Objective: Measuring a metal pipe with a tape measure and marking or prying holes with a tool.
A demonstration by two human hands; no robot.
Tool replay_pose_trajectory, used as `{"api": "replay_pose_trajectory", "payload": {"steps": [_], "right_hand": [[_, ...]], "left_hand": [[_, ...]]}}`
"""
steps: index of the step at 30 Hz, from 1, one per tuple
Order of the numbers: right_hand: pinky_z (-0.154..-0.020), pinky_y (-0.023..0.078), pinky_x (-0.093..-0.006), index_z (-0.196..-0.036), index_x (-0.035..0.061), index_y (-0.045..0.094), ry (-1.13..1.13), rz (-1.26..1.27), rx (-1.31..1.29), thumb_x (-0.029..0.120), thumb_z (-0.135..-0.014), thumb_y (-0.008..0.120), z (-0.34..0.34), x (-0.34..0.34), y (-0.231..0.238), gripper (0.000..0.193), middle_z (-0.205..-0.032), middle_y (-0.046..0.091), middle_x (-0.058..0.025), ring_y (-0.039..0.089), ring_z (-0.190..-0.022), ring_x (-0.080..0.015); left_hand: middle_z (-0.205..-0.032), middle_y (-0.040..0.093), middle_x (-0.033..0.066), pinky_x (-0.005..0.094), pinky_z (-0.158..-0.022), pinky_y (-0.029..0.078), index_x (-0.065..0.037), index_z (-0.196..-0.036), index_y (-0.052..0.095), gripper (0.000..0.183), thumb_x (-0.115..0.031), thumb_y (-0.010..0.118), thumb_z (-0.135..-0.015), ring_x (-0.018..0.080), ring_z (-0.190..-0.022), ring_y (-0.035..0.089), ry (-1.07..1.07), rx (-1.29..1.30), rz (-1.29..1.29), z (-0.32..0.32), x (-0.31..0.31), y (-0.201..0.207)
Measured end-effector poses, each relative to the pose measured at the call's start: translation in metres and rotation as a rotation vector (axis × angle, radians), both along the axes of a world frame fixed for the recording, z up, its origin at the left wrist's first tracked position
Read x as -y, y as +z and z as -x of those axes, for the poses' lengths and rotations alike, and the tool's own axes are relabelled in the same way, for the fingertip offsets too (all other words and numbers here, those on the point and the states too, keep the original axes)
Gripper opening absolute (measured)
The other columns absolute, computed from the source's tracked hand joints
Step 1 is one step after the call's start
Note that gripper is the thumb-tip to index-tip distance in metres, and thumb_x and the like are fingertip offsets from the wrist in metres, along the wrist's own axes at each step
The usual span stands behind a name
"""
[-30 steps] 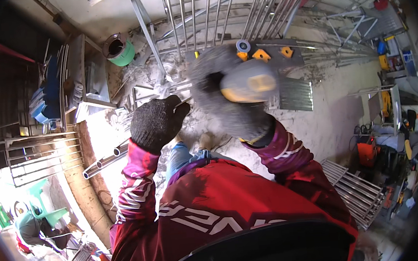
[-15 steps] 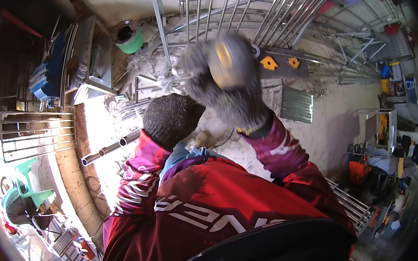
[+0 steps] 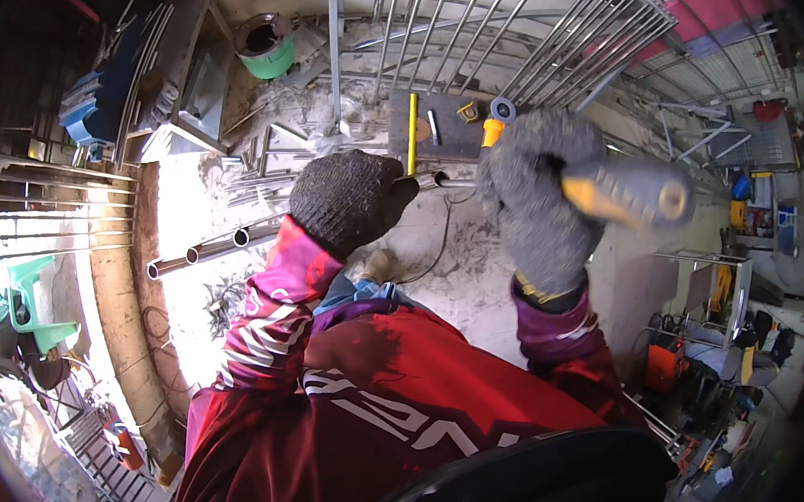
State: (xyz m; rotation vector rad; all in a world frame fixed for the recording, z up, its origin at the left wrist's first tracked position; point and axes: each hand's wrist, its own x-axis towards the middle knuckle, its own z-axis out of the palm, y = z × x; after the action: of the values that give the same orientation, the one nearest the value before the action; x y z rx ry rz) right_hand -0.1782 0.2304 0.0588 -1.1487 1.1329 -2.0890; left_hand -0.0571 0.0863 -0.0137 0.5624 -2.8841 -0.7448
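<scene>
My right hand [image 3: 546,205] wears a grey knit glove and is closed around a grey and yellow tool [image 3: 632,197] with a rounded end, smeared by motion; its exact kind does not show. My left hand [image 3: 345,203], in a dark knit glove, is closed with the thumb side toward the right. Round steel tubes [image 3: 215,248] run behind it, and a tube end [image 3: 440,180] shows just beyond its fingertips; whether it grips one is hidden. A narrow yellow strip [image 3: 413,130] stretches from the dark board [image 3: 397,122] toward those fingertips.
The board also bears a small metal cylinder [image 3: 432,126] and an orange piece [image 3: 493,131] beside a grey disc [image 3: 501,108]. Barred metal frames [image 3: 583,29] lean at the back. A green-sided bucket [image 3: 267,60] stands back left. Metal offcuts litter the floor [image 3: 443,286].
My right hand and its tool have swung right, away from my left hand, uncovering the yellow strip, the cylinder and the tube end. My left hand has moved slightly right in the picture.
</scene>
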Motion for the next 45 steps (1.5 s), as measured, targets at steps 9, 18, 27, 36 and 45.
{"api": "replay_pose_trajectory", "payload": {"steps": [9,18,27,36,45], "right_hand": [[-0.071,0.044,-0.0289,-0.088,0.0072,0.053,-0.113,-0.3,-0.043,0.006,-0.086,0.062,0.018,0.03,-0.03,0.009,-0.075,0.049,-0.0014,0.05,-0.072,-0.0153],[-0.07,0.046,-0.0306,-0.085,0.0045,0.058,-0.4,-0.389,-0.572,0.014,-0.089,0.061,-0.002,0.035,-0.042,0.011,-0.078,0.057,-0.0026,0.055,-0.074,-0.0165],[-0.071,0.045,-0.0325,-0.094,0.0046,0.058,-0.243,-0.289,-0.164,0.012,-0.089,0.062,-0.006,0.011,-0.038,0.01,-0.08,0.057,-0.0019,0.054,-0.073,-0.0157],[-0.046,0.037,-0.0266,-0.103,0.0051,0.054,-0.102,-0.296,-0.23,0.018,-0.096,0.05,0.034,0.015,-0.024,0.015,-0.078,0.055,-0.0037,0.049,-0.057,-0.0138],[-0.074,0.047,-0.0297,-0.087,0.0033,0.055,0.182,-0.115,0.718,0.002,-0.075,0.068,0.002,0.028,0.007,0.017,-0.082,0.055,-0.0039,0.056,-0.083,-0.0163]], "left_hand": [[-0.07,0.064,0.016,0.0493,-0.06,0.05,-0.012,-0.085,0.068,0.028,-0.039,0.058,-0.087,0.0369,-0.068,0.064,0.004,0.019,-0.006,-0.006,-0.002,0.002],[-0.068,0.063,0.0168,0.0495,-0.057,0.05,-0.012,-0.087,0.068,0.028,-0.037,0.055,-0.089,0.0381,-0.064,0.063,-0.026,0.039,0.028,-0.007,-0.011,-0.002],[-0.069,0.063,0.0187,0.0509,-0.059,0.049,-0.012,-0.086,0.065,0.028,-0.039,0.058,-0.087,0.0391,-0.066,0.063,-0.013,0.032,0.012,-0.004,-0.001,0.002],[-0.067,0.063,0.0165,0.0492,-0.058,0.048,-0.012,-0.085,0.065,0.027,-0.038,0.059,-0.088,0.0365,-0.066,0.064,-0.047,-0.001,-0.001,-0.009,-0.007,-0.001],[-0.07,0.065,0.0164,0.0494,-0.061,0.05,-0.01,-0.086,0.068,0.025,-0.033,0.058,-0.085,0.0365,-0.067,0.064,-0.074,-0.026,0.022,-0.009,-0.005,0.0]]}}
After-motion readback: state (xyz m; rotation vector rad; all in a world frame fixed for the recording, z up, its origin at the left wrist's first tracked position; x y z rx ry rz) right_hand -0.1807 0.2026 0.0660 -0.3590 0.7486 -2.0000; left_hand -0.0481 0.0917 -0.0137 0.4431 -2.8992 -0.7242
